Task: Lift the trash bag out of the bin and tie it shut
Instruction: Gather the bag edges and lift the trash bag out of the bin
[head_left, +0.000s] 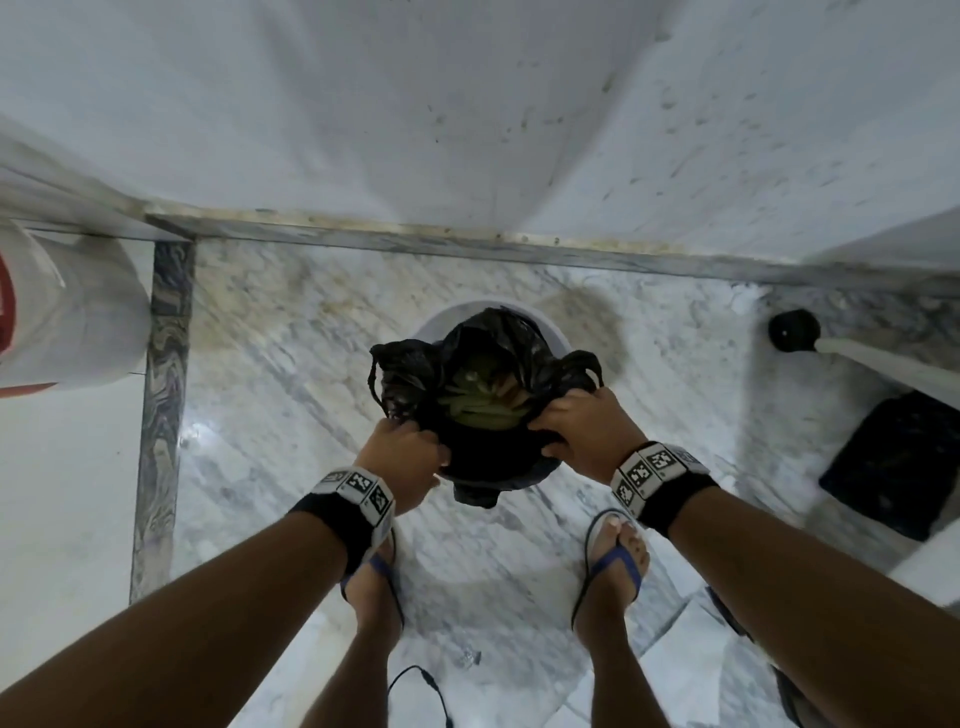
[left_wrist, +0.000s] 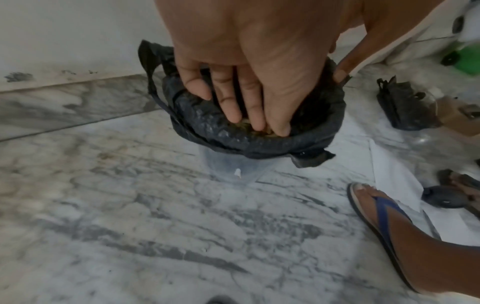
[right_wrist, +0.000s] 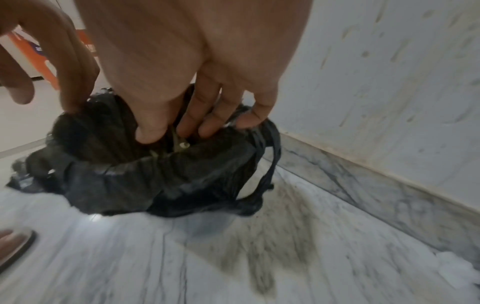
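A person stands over a small white bin on a marble floor, close to the foot of a white wall. A black trash bag lines the bin, its top edge folded down over the rim, and greenish-yellow scraps lie inside it. The bag sits in the bin, with its mouth wide open and untied. The left hand is at the near-left side of the rim; in the left wrist view its fingers reach down inside the bag's mouth while the thumb lies outside against the folded plastic, so the hand has the bag's edge between thumb and fingers. The right hand is at the near-right side of the rim; in the right wrist view its fingers curl down into the opening and the thumb presses on the gathered plastic outside, holding that edge in the same way. A loop handle of the bag hangs loose on the wall side. Each wrist wears a black band with a white block of square printed markers. Both feet, in blue-strapped flip-flops, stand just behind the bin, one on each side. To the right lie a dark flat mat and, near the wall, a small round black thing; the left wrist view shows another crumpled black bag on the floor beyond the bin. A thin black cable curls on the floor between the legs.
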